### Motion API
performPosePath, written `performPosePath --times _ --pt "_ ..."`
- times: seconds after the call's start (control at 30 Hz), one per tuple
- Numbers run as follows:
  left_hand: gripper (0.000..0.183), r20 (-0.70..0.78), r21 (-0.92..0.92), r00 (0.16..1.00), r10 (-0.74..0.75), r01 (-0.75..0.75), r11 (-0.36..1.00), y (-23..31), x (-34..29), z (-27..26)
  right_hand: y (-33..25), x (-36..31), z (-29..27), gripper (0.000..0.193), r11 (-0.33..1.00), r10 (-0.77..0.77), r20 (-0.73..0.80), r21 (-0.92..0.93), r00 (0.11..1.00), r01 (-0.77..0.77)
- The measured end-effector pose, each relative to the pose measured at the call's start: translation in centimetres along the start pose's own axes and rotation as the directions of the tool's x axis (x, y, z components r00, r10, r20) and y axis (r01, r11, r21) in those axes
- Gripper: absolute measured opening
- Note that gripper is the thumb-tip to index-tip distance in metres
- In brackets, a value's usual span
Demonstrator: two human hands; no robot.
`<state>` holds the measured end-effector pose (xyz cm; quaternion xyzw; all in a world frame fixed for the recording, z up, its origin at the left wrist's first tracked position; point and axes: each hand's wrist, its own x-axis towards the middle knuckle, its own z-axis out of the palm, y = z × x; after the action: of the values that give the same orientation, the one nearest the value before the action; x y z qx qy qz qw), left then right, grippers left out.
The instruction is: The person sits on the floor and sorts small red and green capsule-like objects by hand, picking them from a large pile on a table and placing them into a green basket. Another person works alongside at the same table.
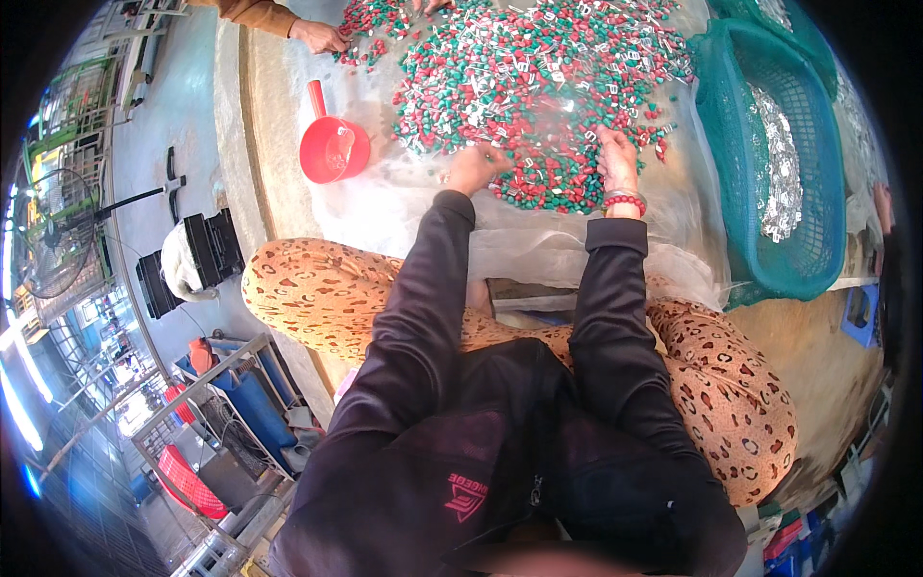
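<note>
A wide pile of small red and green pieces mixed with white ones (510,87) lies on a pale translucent sheet (365,210). At the pile's near edge, my left hand (476,168) is closed, its fingertips turned toward the right. My right hand (618,162), with a red bead bracelet (625,201) at the wrist, is closed in a pinch at the pile's near right. Between the two hands a glossy, see-through patch like thin clear plastic (558,120) lies over the pieces; whether my fingers grip it is too small to tell.
A red dipper (322,154) stands left of the pile. On the right, a green mesh-covered basket (735,183) holds shiny silvery pieces (781,173). Another person's hand (319,37) reaches into the far left of the pile. Beyond the ledge at left stands a fan (53,231).
</note>
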<state>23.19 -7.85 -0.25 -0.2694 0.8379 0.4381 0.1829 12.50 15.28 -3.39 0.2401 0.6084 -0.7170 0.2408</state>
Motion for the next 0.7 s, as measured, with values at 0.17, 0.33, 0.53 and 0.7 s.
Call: performPosePath --times 0.17,0.33,0.53,0.7 --pt "0.025 -0.155 0.336 0.938 0.31 -0.246 0.909 -0.2 0.2 4.9 0.9 0.2 0.4 0.013 0.951 -0.253 0.008 -0.181 0.967 0.251" --pt "0.019 -0.06 0.51 0.89 0.453 -0.363 0.78 1.9 2.4 6.9 1.2 -0.1 0.6 0.015 0.968 -0.249 -0.171 -0.085 0.953 0.238" --pt "0.018 -0.392 0.422 0.882 0.261 -0.079 0.903 4.1 5.8 1.2 1.4 0.2 -1.2 0.013 0.939 -0.342 -0.231 -0.128 0.911 0.32" --pt "0.025 0.137 0.625 0.832 0.538 -0.494 0.604 5.5 3.3 4.7 1.5 0.2 -0.2 0.012 0.956 -0.266 -0.334 0.026 0.904 0.291"
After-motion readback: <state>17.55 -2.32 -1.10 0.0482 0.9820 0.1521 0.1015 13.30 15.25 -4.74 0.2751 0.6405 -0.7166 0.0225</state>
